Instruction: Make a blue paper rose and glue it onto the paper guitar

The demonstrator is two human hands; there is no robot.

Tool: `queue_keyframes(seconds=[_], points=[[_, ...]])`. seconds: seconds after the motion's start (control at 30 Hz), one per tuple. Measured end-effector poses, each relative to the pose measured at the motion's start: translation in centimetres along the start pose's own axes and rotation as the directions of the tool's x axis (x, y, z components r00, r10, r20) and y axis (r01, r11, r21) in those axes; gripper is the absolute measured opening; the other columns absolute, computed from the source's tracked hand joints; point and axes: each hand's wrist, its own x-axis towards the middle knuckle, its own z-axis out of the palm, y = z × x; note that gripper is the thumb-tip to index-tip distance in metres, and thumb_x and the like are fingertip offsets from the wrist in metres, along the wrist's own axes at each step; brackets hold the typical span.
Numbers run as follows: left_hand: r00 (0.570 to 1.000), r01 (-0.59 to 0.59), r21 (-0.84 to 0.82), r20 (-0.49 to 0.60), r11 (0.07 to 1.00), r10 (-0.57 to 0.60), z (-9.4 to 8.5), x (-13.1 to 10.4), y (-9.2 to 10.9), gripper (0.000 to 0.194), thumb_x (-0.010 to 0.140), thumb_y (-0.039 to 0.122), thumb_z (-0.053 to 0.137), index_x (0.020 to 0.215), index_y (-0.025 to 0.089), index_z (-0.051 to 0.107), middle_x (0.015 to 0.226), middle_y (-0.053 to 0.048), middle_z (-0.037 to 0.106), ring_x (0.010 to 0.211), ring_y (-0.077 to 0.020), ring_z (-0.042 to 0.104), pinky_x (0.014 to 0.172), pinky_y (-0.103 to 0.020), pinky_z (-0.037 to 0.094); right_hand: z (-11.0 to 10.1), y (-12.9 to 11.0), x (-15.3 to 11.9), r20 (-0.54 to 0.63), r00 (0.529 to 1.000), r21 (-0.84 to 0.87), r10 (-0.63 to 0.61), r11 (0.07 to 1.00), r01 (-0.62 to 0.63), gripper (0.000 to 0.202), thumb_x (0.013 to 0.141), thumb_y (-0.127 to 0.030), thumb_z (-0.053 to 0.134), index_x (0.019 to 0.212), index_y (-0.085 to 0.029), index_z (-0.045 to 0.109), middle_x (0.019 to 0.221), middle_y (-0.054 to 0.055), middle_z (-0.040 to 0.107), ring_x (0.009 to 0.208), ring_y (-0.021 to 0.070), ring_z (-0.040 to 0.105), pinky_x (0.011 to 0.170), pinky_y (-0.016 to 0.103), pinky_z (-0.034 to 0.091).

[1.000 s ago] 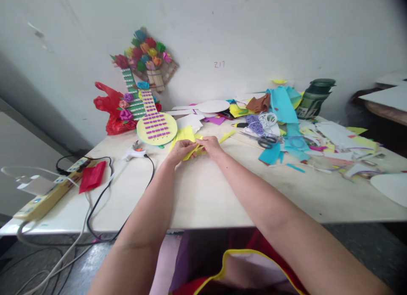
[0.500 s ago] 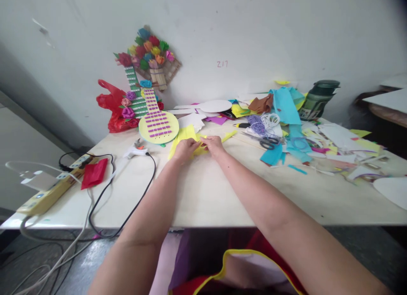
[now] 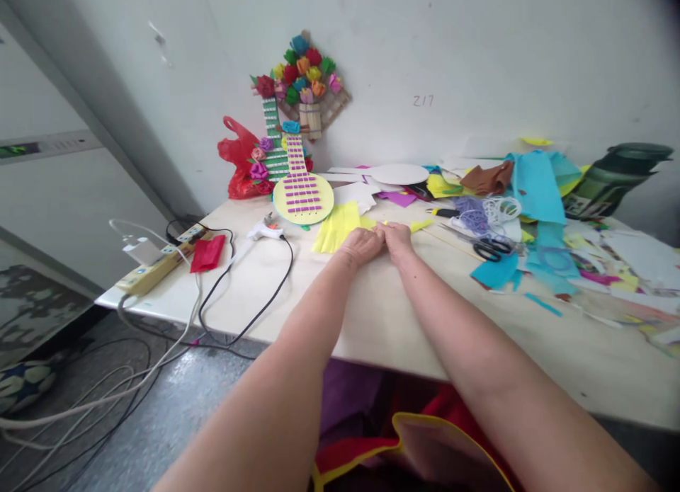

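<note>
A sheet of yellow crepe paper (image 3: 336, 227) lies creased on the table at the middle of the view. My left hand (image 3: 364, 246) is closed at its right edge, the fingers curled over the paper. Right beside it, my right hand (image 3: 397, 238) is closed too, thumb and fingers pinched together and touching the left. The bit of paper between the fingertips is mostly hidden by my hands. From behind my right hand a narrow yellow paper strip (image 3: 422, 225) sticks out.
A banjo-shaped paper craft (image 3: 303, 197) leans near a paper-flower bouquet (image 3: 305, 74). On the left are a glue gun (image 3: 264, 231) and a power strip (image 3: 159, 269). Scissors (image 3: 489, 248), yarn (image 3: 472, 214), blue crepe paper (image 3: 536, 184) and a green bottle (image 3: 616, 180) stand or lie right.
The view has swung left, so the table appears shifted right. My hands have come closer together on the yellow crepe paper, with more of the sheet showing left of them.
</note>
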Motion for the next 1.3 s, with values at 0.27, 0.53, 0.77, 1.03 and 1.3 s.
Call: queue_keyframes(seconds=[0.27, 0.53, 0.77, 1.03, 1.3], points=[[0.999, 0.037, -0.061, 0.018, 0.997, -0.036, 0.0, 0.1, 0.1, 0.035, 0.089, 0.013, 0.025, 0.115, 0.003, 0.047, 0.087, -0.020, 0.064, 0.086, -0.0280, 0.063, 0.065, -0.034, 0.041, -0.1, 0.0, -0.1, -0.004, 1.000, -0.011, -0.016, 1.000, 0.016, 0.019, 0.058, -0.030, 0.064, 0.048, -0.016, 0.055, 0.047, -0.002, 0.056, 0.050, 0.0108, 0.050, 0.051, 0.024, 0.041], [0.936, 0.349, -0.259, 0.043, 0.901, -0.350, 1.5, 0.0, -1.4, 0.044, 0.090, 0.045, 0.026, 0.104, 0.014, 0.055, 0.081, -0.014, 0.066, 0.080, -0.0235, 0.064, 0.067, -0.030, 0.040, -0.2, 0.1, 0.3, -0.031, 0.998, -0.065, -0.055, 0.996, 0.053, 0.021, 0.062, -0.034, 0.062, 0.054, -0.015, 0.060, 0.048, -0.002, 0.055, 0.050, 0.0103, 0.048, 0.047, 0.022, 0.038], [0.918, 0.372, -0.402, 0.028, 0.837, -0.395, 1.4, 0.1, -1.6, 0.042, 0.087, 0.050, 0.035, 0.098, 0.020, 0.062, 0.085, -0.011, 0.068, 0.082, -0.0228, 0.063, 0.068, -0.029, 0.039, -0.4, 0.0, 0.5, -0.047, 0.996, -0.041, -0.070, 0.997, 0.068, 0.021, 0.062, -0.034, 0.062, 0.060, -0.014, 0.065, 0.054, 0.000, 0.061, 0.052, 0.0107, 0.050, 0.046, 0.022, 0.038], [0.908, 0.333, -0.629, 0.015, 0.702, -0.418, 2.2, 0.7, -2.1, 0.039, 0.083, 0.049, 0.042, 0.085, 0.019, 0.067, 0.082, -0.008, 0.068, 0.078, -0.0198, 0.059, 0.064, -0.027, 0.037, -0.5, 0.1, 0.7, -0.050, 0.997, -0.026, -0.054, 0.998, 0.053, 0.022, 0.060, -0.036, 0.063, 0.061, -0.013, 0.065, 0.063, 0.003, 0.066, 0.058, 0.0127, 0.055, 0.046, 0.022, 0.040], [0.955, 0.214, -0.806, 0.054, 0.552, -0.291, 0.3, 1.8, -3.8, 0.033, 0.070, 0.047, 0.055, 0.061, 0.016, 0.060, 0.054, 0.001, 0.051, 0.051, -0.0099, 0.041, 0.048, -0.023, 0.028, -1.5, -0.4, 1.2, -0.010, 0.998, 0.002, -0.064, 0.998, 0.064, 0.026, 0.059, -0.039, 0.065, 0.063, -0.013, 0.065, 0.059, 0.003, 0.062, 0.060, 0.0133, 0.057, 0.041, 0.020, 0.037]])
